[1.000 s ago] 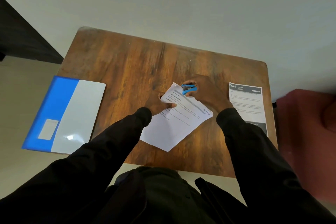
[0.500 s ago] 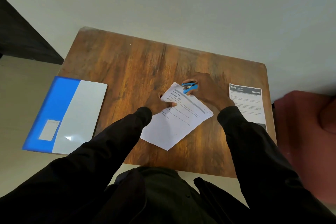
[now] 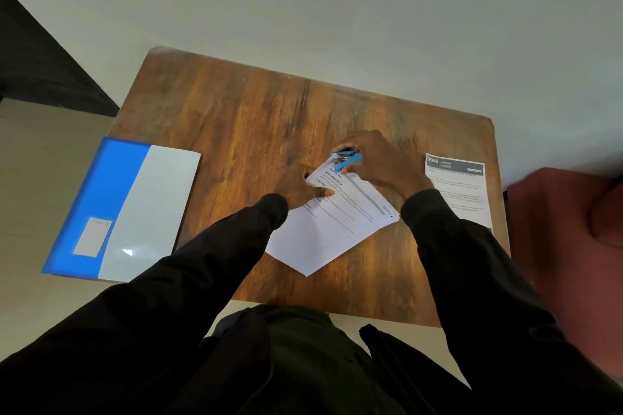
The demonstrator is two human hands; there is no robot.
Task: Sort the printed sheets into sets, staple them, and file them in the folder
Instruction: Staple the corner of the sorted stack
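My black sleeves (image 3: 202,280) reach out over the near edge of the brown wooden table (image 3: 253,118). Just past them a stack of white printed sheets (image 3: 330,232) lies slantwise on the wood, one corner pointing back at me. My left hand (image 3: 300,187) sits at the stack's left edge with the thumb pressed flat on the top sheet; I cannot tell whether the fingers are tucked under the paper. Beyond it my right hand (image 3: 384,162) grips a small bright blue stapler (image 3: 345,158), which sits on the stack's far corner. To the left a blue and white plastic folder (image 3: 135,209) lies closed, overhanging the table's edge. At the right edge lies another printed set with a dark header (image 3: 462,192), well apart from the stack.
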